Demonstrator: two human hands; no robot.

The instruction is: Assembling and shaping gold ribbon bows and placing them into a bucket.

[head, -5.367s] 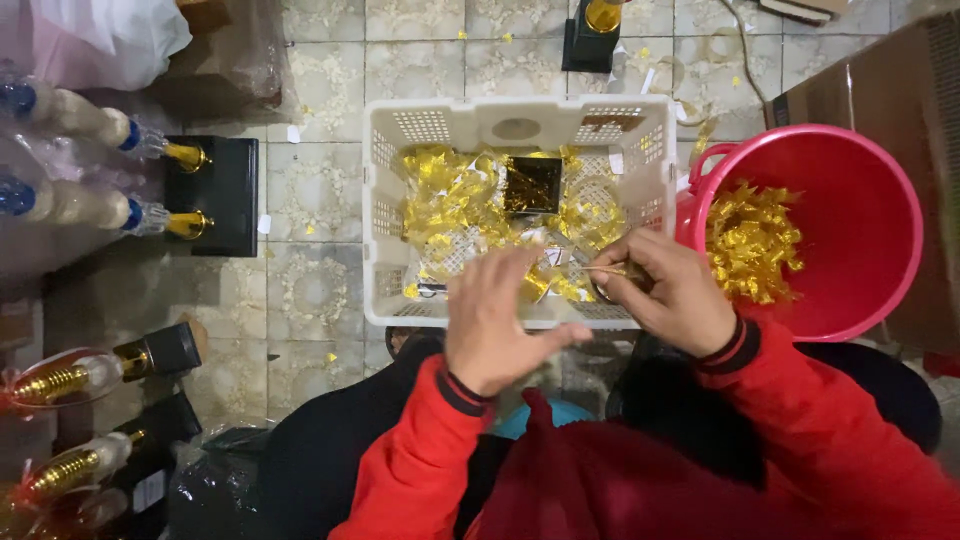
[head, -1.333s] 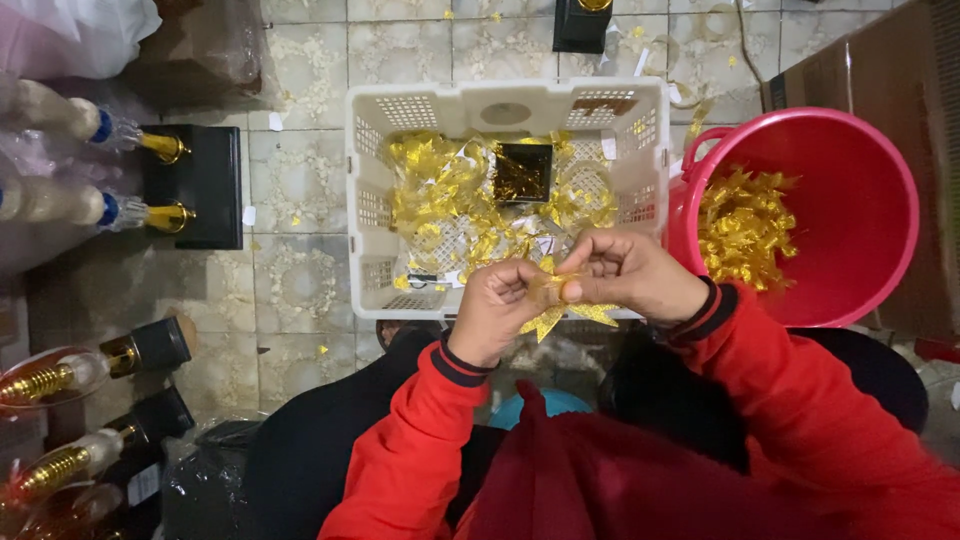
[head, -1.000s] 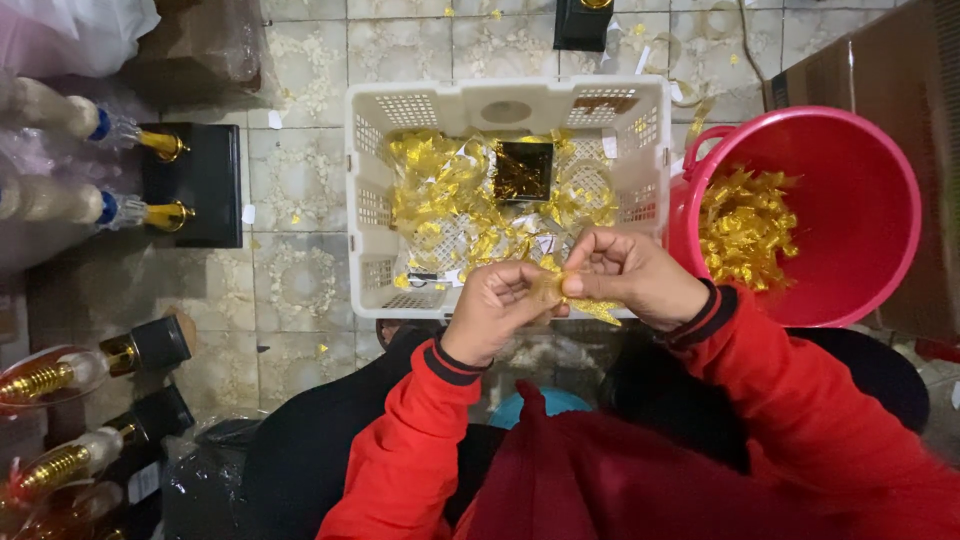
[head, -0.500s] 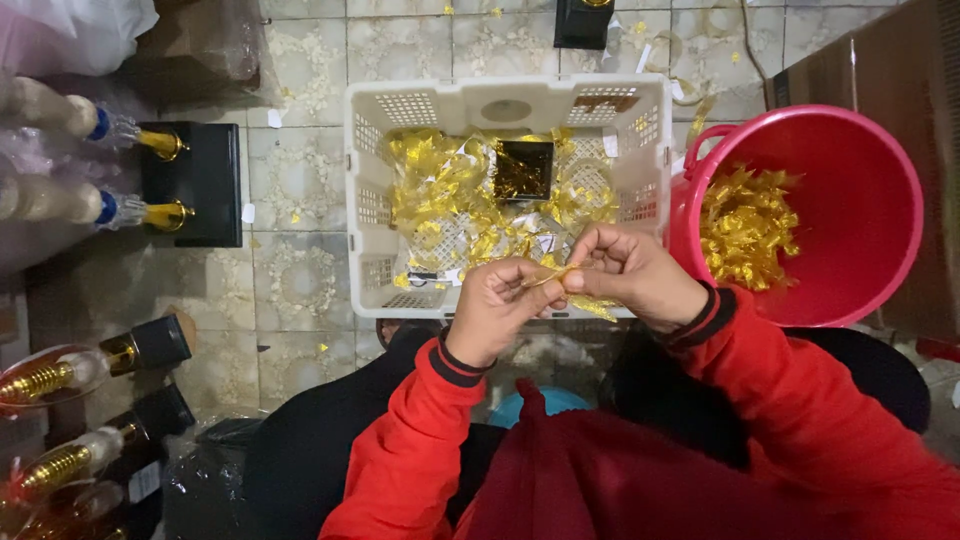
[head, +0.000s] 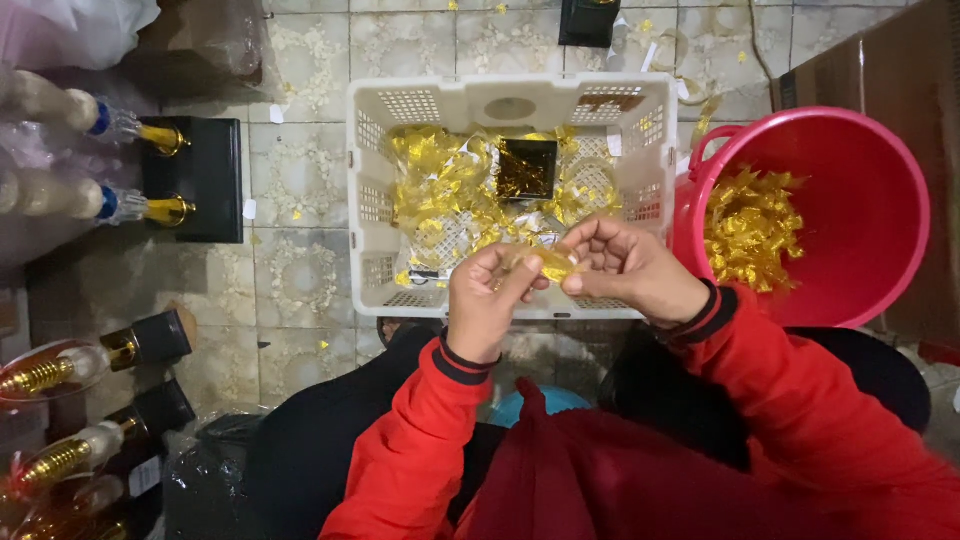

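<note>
Head view: gold foil strip (head: pixel 545 262) mostly hidden by fingers, its ends unclear. Long axis runs left-right between hands, above near rim of white crate (head: pixel 365 190). Left hand (head: pixel 487 303) and right hand (head: pixel 625 268) both pinch it, fingers curled. Foil thin, crinkled, shiny; red bucket (head: pixel 880 200) round, plastic.

Gold foil (head: pixel 548 262), red bucket (head: pixel 880 200), white crate (head: pixel 500 100)

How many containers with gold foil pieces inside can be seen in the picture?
2: the white basket in front of the hands, and the red bucket to its right. Others may lie outside the picture.
</note>
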